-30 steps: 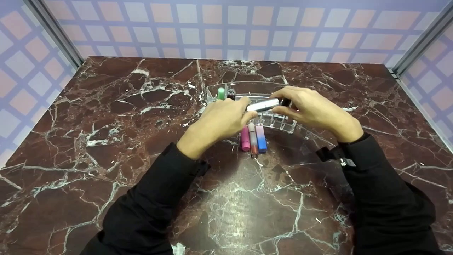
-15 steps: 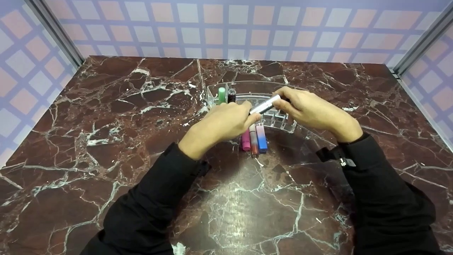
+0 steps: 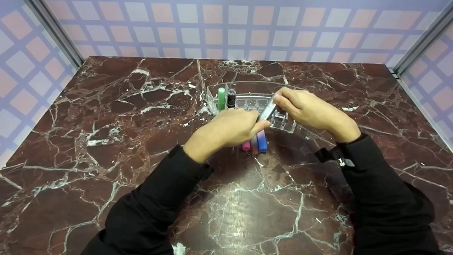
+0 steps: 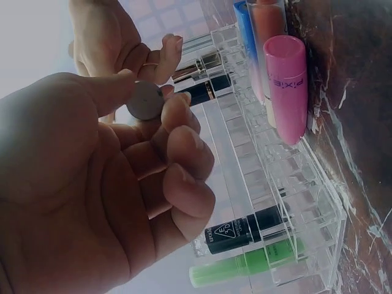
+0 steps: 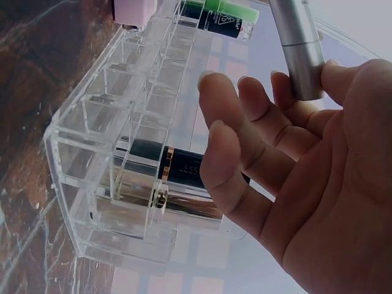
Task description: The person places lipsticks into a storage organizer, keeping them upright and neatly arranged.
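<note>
A silver lipstick tube (image 3: 268,109) slants between both hands, above a clear acrylic organizer (image 5: 92,116). My left hand (image 3: 230,127) pinches its lower end between thumb and index finger; that round grey end face (image 4: 146,101) shows in the left wrist view. The tube's upper end is pinched by the thumb and fingers of my right hand (image 3: 315,109), while the other fingers curve loosely. In the organizer's left part stand a green tube (image 3: 221,99) and a black tube (image 4: 245,229). A black tube with a gold band (image 5: 184,166) and a gold tube (image 5: 184,205) stand at its right end.
In front of the organizer lie a pink tube (image 4: 288,92), a clear tube with orange-red contents (image 4: 267,21) and a pink-to-blue box (image 3: 261,141). All rests on a dark red marbled table (image 3: 124,198) with patterned panels (image 3: 226,32) behind and beside it.
The silver lipstick tube has turned from nearly level to steeply slanted, its left end coming down toward me. My left hand has shifted right and nearer, covering more of the items in front.
</note>
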Available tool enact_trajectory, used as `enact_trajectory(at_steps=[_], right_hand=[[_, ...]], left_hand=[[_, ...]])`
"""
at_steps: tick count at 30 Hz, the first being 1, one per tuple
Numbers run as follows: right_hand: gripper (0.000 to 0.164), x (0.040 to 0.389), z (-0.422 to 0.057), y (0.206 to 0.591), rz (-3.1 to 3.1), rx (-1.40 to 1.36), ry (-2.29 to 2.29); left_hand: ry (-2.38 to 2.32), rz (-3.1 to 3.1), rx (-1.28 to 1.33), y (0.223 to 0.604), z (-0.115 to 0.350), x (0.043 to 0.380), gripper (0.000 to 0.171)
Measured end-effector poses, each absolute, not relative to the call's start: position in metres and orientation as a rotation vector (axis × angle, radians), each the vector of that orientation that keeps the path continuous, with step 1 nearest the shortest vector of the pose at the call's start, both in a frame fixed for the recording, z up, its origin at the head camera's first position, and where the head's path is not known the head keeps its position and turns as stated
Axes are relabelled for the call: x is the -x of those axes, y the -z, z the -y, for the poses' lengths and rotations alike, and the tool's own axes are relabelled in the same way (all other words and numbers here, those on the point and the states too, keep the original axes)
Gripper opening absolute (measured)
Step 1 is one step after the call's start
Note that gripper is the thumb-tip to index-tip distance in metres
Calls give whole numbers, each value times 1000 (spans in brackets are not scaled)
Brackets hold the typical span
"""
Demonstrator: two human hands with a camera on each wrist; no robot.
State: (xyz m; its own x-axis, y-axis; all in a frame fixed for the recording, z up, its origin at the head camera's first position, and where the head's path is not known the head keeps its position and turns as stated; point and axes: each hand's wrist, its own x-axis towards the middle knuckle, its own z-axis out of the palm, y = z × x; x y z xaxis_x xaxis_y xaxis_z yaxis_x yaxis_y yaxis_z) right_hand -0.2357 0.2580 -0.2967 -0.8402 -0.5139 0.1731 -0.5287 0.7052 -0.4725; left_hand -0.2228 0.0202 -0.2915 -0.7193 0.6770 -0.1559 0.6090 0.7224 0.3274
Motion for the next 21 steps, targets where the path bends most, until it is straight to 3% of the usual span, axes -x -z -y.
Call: enact_trajectory(at_steps=[21], right_hand=[[35,237,-256,298,2858,-850,-827]], left_hand=[[-365,-2632,-1077,297,-26,218,44]])
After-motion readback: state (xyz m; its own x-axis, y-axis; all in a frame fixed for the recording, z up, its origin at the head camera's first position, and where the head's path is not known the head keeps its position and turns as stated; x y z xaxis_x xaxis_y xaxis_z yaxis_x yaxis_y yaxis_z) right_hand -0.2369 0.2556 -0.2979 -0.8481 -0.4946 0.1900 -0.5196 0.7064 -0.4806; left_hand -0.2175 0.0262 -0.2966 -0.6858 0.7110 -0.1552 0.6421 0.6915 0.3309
